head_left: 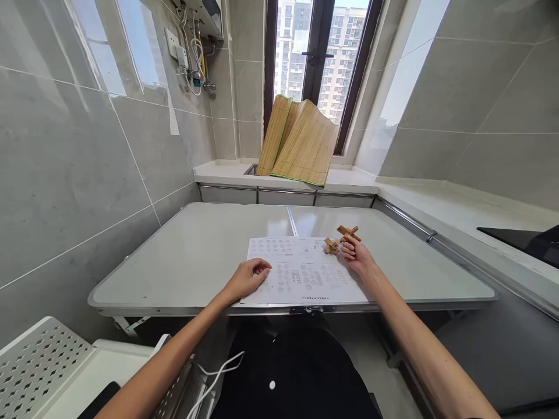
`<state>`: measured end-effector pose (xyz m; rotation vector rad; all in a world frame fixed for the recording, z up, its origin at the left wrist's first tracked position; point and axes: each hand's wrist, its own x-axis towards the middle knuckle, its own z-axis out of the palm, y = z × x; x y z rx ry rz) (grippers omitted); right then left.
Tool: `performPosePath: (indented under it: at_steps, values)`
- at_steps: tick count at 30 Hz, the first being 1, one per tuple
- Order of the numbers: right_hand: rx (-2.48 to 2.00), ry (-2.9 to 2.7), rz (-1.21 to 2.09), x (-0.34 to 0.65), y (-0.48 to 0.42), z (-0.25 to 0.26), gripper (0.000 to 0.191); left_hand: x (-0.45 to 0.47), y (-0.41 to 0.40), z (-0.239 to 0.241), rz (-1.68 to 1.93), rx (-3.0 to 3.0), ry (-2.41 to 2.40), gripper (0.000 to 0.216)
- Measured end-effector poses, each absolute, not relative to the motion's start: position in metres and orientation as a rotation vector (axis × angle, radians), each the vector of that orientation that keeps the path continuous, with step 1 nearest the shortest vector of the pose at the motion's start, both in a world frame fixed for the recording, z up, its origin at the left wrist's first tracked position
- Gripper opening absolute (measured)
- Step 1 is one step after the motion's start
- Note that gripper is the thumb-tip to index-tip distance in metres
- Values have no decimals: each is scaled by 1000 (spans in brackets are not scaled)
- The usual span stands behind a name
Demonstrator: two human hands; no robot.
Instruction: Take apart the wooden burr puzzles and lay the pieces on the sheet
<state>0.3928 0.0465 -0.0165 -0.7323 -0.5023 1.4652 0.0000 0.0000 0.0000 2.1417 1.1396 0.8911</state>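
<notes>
A large white sheet of paper (pixel 314 256) printed with small diagrams lies at the table's front edge. My left hand (pixel 250 278) rests on its left side, fingers curled in, with nothing visible in them. At the right side, my right hand (pixel 354 254) is closed, its fingertips pinching a wooden puzzle piece (pixel 348 232) made of crossed notched sticks. Just left of those fingers, a chunky cluster of wooden puzzle pieces (pixel 331 245) sits on the paper's upper right part. My fingers partly hide where the held sticks meet.
The white folding table (pixel 196 250) has a seam down its middle. Behind it, a bamboo mat (pixel 305 142) leans by the window on a white counter (pixel 227 169). A black hob (pixel 530 241) is at the right. A white perforated chair (pixel 48 355) and white cable (pixel 216 378) are lower left.
</notes>
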Motion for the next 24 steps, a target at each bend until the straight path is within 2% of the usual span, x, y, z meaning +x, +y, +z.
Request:
performPosePath:
  at_steps: [3, 6, 10, 14, 16, 20, 24]
  values:
    - [-757, -631, 1308, 377, 35, -10, 28, 0, 1, -1, 896, 2150, 1135, 28]
    - [-934, -1055, 1052, 351, 15, -1, 38, -1, 1, -1, 894, 2146, 1145, 28]
    - [-1060, -1502, 1086, 308, -11, 6, 46, -1, -1, 1, 895, 2146, 1153, 29]
    - [-1067, -1632, 1185, 273, -25, 4, 49, 1, -6, 6, 953, 2161, 1132, 29]
    - [-1040, -1643, 1266, 261, -29, 2, 49, 1, -8, 9, 984, 2191, 1055, 41]
    - [-979, -1574, 1460, 246, -32, 0, 46, 1, -10, 10, 977, 2212, 883, 83]
    - [-949, -1494, 1580, 237, -32, 1, 45, 0, -9, 7, 944, 2180, 836, 96]
